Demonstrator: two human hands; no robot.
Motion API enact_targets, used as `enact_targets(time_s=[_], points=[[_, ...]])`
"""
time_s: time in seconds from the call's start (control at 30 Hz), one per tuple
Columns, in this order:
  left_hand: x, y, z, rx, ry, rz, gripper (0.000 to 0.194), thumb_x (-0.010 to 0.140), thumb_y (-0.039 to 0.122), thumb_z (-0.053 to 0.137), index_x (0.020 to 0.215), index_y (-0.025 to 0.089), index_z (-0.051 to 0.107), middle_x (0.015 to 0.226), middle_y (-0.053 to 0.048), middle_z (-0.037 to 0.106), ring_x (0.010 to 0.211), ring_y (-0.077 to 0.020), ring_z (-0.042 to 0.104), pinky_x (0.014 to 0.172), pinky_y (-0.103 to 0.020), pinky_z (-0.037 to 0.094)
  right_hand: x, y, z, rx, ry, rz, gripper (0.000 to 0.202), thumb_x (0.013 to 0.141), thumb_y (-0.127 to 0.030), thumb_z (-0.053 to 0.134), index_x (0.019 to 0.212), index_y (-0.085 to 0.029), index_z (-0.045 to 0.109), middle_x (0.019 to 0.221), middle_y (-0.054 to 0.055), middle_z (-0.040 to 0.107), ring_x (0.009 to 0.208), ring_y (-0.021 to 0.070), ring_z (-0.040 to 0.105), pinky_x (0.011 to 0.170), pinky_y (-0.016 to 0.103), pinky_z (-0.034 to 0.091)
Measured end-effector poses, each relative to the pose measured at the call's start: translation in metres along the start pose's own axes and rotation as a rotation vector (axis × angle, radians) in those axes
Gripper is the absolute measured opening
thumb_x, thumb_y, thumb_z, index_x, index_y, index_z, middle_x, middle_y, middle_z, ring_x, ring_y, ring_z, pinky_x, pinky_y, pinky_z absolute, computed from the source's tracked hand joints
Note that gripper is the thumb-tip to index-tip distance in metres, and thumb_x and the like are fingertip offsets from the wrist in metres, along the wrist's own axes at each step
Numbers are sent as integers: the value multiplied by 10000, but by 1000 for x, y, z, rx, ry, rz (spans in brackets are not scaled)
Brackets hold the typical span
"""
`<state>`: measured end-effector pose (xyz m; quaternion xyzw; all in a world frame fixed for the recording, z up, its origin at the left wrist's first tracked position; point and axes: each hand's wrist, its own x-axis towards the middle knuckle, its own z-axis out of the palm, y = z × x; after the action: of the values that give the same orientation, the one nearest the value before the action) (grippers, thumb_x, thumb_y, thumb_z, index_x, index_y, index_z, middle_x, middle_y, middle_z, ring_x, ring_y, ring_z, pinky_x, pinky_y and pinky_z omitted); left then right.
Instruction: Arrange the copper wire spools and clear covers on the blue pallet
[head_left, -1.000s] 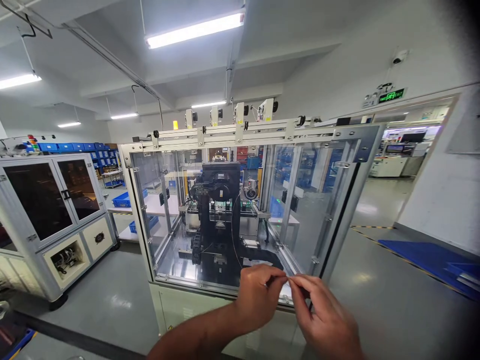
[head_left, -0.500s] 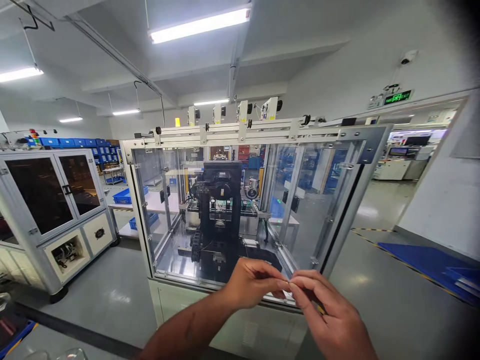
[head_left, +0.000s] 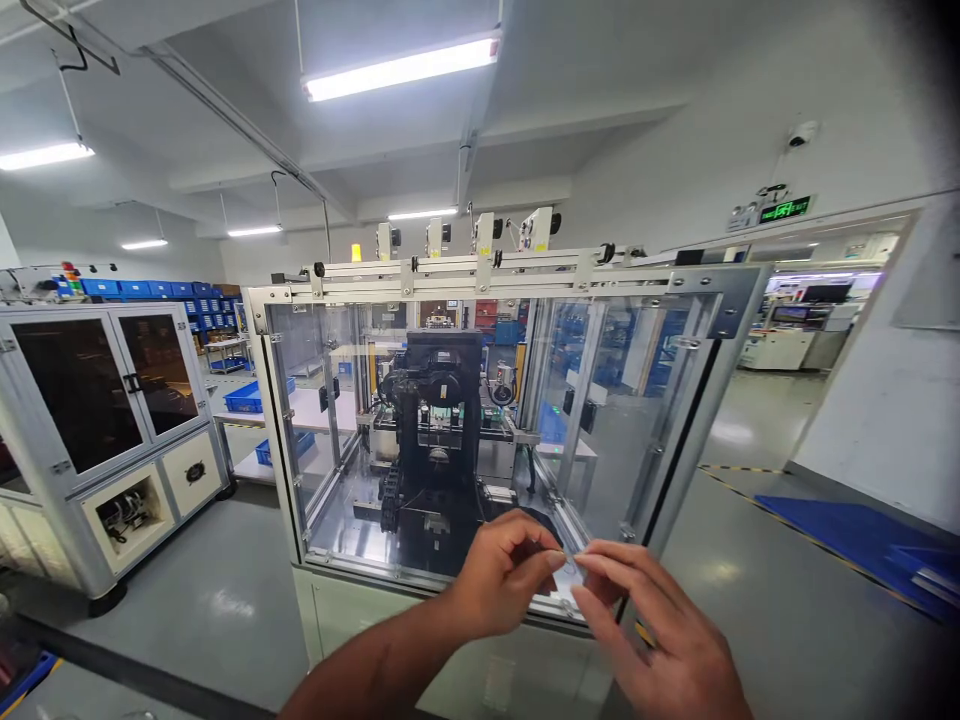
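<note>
My left hand (head_left: 504, 572) is held out in front of the machine enclosure (head_left: 480, 283), thumb and index finger pinched together. Whatever sits in that pinch is too small to make out. Close on its right is my right hand (head_left: 660, 615), the thumb parted from the fingers and nothing visible gripped between them. Its index fingertip almost meets the left fingertips; I cannot tell whether they touch. Behind the clear panels stands a black machine unit (head_left: 442, 430) with a cable chain (head_left: 389, 495) on its left side.
A white cabinet (head_left: 161, 480) with dark windows stands at the left. Blue trays (head_left: 255, 397) sit on a white table between it and the enclosure. On the floor at the right lies a blue pallet (head_left: 832, 530), near yellow-black tape (head_left: 739, 470) and a doorway.
My right thumb has parted from its index finger, loosening the earlier pinch beside the left fingertips. My left hand stays pinched. The view has shifted slightly.
</note>
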<state>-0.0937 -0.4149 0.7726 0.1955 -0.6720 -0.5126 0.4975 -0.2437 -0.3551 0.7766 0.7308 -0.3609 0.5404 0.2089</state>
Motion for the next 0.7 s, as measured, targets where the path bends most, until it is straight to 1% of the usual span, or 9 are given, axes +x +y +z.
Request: enact_targets(time_s=[0.1, 0.2, 0.33, 0.4, 0.5, 0.57, 0.63, 0.7], points=[[-3, 3, -1, 34, -23, 26, 469, 804, 568, 686, 769, 106, 616, 803, -23, 536, 574, -60, 531, 540, -198, 436, 4, -4, 4, 26, 44, 54, 54, 943, -195, 572, 908, -188, 613, 890, 34, 629, 758, 121, 640, 696, 220, 533], [-4, 8, -4, 13, -39, -24, 446, 799, 549, 702, 754, 115, 607, 741, -3, 527, 557, -71, 535, 541, -207, 434, 5, -5, 10, 84, 47, 129, 93, 942, -138, 550, 876, -189, 590, 854, 24, 615, 806, 123, 630, 723, 218, 521], [-2, 12, -13, -33, -76, -128, 411, 792, 516, 729, 767, 124, 611, 595, 20, 540, 531, -81, 522, 541, -204, 426, 3, -3, 14, 117, -14, 187, 101, 954, -117, 511, 916, -179, 581, 879, 36, 603, 824, 127, 606, 737, 235, 510], [0, 12, -16, -89, -132, -185, 377, 792, 477, 747, 773, 121, 628, 570, 18, 557, 523, -76, 516, 540, -198, 418, 2, -2, 16, 132, -28, 199, 103, 962, -124, 494, 921, -178, 572, 886, 43, 596, 833, 136, 600, 737, 248, 506], [3, 13, -19, -259, -258, -314, 340, 765, 429, 789, 751, 113, 663, 554, 19, 555, 486, -65, 496, 495, -189, 390, 3, 0, 18, 196, -18, 224, 102, 958, -125, 503, 892, -177, 560, 873, 41, 590, 828, 140, 595, 728, 254, 501], [5, 14, -19, -367, -299, -392, 313, 734, 387, 821, 712, 107, 681, 554, 18, 546, 464, -61, 491, 460, -184, 369, 3, 2, 18, 233, -15, 230, 101, 951, -120, 523, 875, -174, 562, 865, 37, 593, 823, 137, 594, 731, 255, 502], [7, 15, -18, -421, -273, -428, 280, 705, 343, 846, 695, 104, 699, 573, 13, 563, 451, -54, 493, 439, -175, 357, 2, 2, 16, 234, 16, 228, 94, 949, -118, 534, 884, -175, 571, 875, 38, 602, 828, 134, 596, 733, 258, 508], [8, 15, -17, -443, -223, -440, 261, 687, 326, 861, 706, 108, 718, 586, 9, 584, 445, -45, 496, 431, -163, 354, 1, 1, 13, 201, 69, 197, 54, 946, -133, 553, 953, -174, 587, 926, 53, 611, 824, 133, 599, 718, 258, 519]])
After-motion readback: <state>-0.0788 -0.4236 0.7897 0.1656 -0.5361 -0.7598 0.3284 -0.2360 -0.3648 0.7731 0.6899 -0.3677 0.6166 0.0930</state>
